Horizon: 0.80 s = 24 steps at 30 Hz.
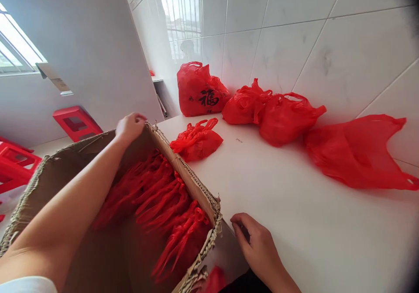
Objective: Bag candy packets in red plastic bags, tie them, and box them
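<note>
A large cardboard box (196,184) with ragged edges stands open against the table's edge. My left arm reaches across it, and my left hand (131,127) is closed over the rim at its far corner. Inside lie several knotted red plastic bags (160,188), lined along the box's right wall. My right hand (257,243) is at the near table edge, just right of the box, its fingers loosely curled with a gap between thumb and forefinger and nothing visible in them. On the white table (242,179), a small tied red bag (199,142) sits beside the box.
Along the tiled wall stand a red bag with black characters (199,90), two filled red bags (245,105) and a flatter red bag (353,153). Red plastic stools (77,122) are on the left, beyond the box. Something red (216,280) shows below the table edge.
</note>
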Available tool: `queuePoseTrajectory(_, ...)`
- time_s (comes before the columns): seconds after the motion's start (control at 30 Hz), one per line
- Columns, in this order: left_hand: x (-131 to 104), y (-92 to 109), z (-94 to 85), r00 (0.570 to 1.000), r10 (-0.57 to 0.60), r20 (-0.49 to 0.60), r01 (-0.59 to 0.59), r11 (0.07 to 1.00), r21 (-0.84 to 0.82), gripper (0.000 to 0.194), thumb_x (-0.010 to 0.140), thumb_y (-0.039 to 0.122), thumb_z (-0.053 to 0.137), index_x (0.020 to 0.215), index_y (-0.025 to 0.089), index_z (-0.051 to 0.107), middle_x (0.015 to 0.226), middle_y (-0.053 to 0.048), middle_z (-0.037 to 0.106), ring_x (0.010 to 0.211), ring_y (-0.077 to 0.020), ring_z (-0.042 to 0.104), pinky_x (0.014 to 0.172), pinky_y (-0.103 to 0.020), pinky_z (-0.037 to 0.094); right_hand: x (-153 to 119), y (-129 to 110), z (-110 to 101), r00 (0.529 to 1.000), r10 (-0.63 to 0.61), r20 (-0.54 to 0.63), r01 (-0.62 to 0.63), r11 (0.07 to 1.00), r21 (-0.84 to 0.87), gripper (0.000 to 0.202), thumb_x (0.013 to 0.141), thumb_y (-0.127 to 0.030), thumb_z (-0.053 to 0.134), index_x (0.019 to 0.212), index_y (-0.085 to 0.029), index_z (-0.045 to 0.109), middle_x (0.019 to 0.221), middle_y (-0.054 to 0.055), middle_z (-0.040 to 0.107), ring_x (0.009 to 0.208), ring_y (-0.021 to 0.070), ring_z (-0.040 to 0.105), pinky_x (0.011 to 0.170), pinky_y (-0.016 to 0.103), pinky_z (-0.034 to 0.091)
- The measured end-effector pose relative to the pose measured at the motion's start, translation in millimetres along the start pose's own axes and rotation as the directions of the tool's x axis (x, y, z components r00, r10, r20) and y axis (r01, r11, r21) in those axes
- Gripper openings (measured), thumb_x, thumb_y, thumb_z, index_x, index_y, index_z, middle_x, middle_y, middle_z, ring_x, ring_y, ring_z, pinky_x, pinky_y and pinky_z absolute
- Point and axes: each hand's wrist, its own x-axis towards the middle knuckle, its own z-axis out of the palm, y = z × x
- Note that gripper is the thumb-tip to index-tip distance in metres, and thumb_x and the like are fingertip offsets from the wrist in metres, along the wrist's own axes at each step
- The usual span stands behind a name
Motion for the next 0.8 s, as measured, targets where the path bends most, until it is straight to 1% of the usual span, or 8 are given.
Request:
queuePoseTrajectory(0.07, 4, 49, 17.1, 0.991, 0.127, 0.042, -0.125, 0.992, -0.034, 0.038, 0.100, 0.029, 0.030, 0.132, 0.020, 0.049, 0.117, -0.005, 0.063, 0.097, -0.0157, 0.062, 0.087, -0.033, 0.049, -1, 0, 0, 1.000, 0.002, -0.001, -0.002, 1.000, 0.017, 0.016, 0.093, -0.024, 0.042, 0.095, -0.024, 0.058, 0.087, -0.001, 0.066, 0.072, 0.0129, 0.061, 0.067, 0.024, 0.045)
queuePoseTrajectory(0.17, -8, 107, 61.5, 0.959, 0.226, 0.170, -0.222, 0.974, -0.041, 0.031, 0.090, 0.040, 0.054, 0.111, 0.019, 0.064, 0.102, -0.006, 0.070, 0.093, -0.0195, 0.064, 0.086, -0.033, 0.049, -1, 0, -1, 1.000, -0.003, -0.002, 0.004, 0.999, 0.031, 0.016, 0.092, -0.022, 0.042, 0.095, -0.024, 0.058, 0.086, -0.001, 0.066, 0.072, 0.0131, 0.061, 0.066, 0.024, 0.044)
queuePoseTrajectory(0.27, -23, 134, 93.5, 0.940, 0.235, 0.249, -0.233, 0.972, -0.036, 0.033, 0.086, 0.040, 0.062, 0.107, 0.015, 0.064, 0.108, -0.009, 0.066, 0.098, -0.0218, 0.062, 0.088, -0.042, 0.049, 0, 0, -1, 1.000, -0.015, -0.008, 0.015, 0.999, 0.032, 0.016, 0.091, -0.020, 0.043, 0.093, -0.024, 0.058, 0.085, -0.002, 0.066, 0.072, 0.0131, 0.060, 0.067, 0.024, 0.044)
queuePoseTrajectory(0.37, -28, 139, 92.1, 0.925, 0.255, 0.282, -0.236, 0.967, -0.102, 0.030, 0.085, 0.037, 0.063, 0.104, 0.013, 0.065, 0.105, -0.008, 0.066, 0.098, -0.0227, 0.063, 0.088, -0.043, 0.050, 0, -1, -1, 1.000, -0.020, -0.011, 0.021, 0.999, 0.029, 0.016, 0.091, -0.020, 0.043, 0.091, -0.024, 0.059, 0.084, -0.001, 0.066, 0.071, 0.0132, 0.060, 0.065, 0.024, 0.043)
queuePoseTrajectory(0.47, -29, 130, 62.4, 0.912, 0.292, 0.287, -0.223, 0.942, -0.250, 0.031, 0.080, 0.041, 0.067, 0.096, 0.015, 0.070, 0.091, -0.005, 0.072, 0.092, -0.0253, 0.066, 0.084, -0.038, 0.052, -1, -1, -2, 1.000, -0.020, -0.008, 0.020, 0.999, 0.028, 0.017, 0.091, -0.021, 0.043, 0.091, -0.024, 0.059, 0.084, -0.001, 0.066, 0.070, 0.0135, 0.060, 0.063, 0.023, 0.043)
queuePoseTrajectory(0.57, -35, 102, 20.4, 0.927, 0.266, 0.263, -0.117, 0.874, -0.471, 0.040, 0.085, 0.044, 0.059, 0.114, 0.017, 0.065, 0.096, -0.005, 0.073, 0.089, -0.0224, 0.068, 0.080, -0.033, 0.055, -2, -1, -3, 1.000, -0.022, -0.005, 0.022, 0.999, 0.041, 0.017, 0.091, -0.022, 0.043, 0.092, -0.024, 0.060, 0.084, -0.001, 0.067, 0.069, 0.0137, 0.060, 0.064, 0.024, 0.044)
queuePoseTrajectory(0.7, -50, 35, -27.1, 0.971, 0.057, 0.233, 0.158, 0.577, -0.802, 0.039, 0.088, 0.036, 0.057, 0.121, 0.016, 0.059, 0.104, -0.007, 0.072, 0.091, -0.0201, 0.068, 0.084, -0.036, 0.056, -3, 0, -4, 0.999, -0.030, 0.013, 0.030, 0.998, 0.055, 0.017, 0.092, -0.025, 0.042, 0.094, -0.024, 0.059, 0.085, -0.001, 0.066, 0.070, 0.0139, 0.061, 0.066, 0.025, 0.045)
queuePoseTrajectory(0.8, -62, -20, -40.3, 0.970, -0.106, 0.219, 0.241, 0.534, -0.810, 0.036, 0.092, 0.033, 0.047, 0.115, 0.010, 0.060, 0.097, -0.010, 0.073, 0.092, -0.0231, 0.068, 0.084, -0.039, 0.055, -3, 3, -3, 0.999, -0.039, 0.012, 0.039, 0.998, 0.043, 0.016, 0.092, -0.026, 0.043, 0.094, -0.024, 0.058, 0.085, -0.001, 0.066, 0.072, 0.0138, 0.061, 0.067, 0.026, 0.045)
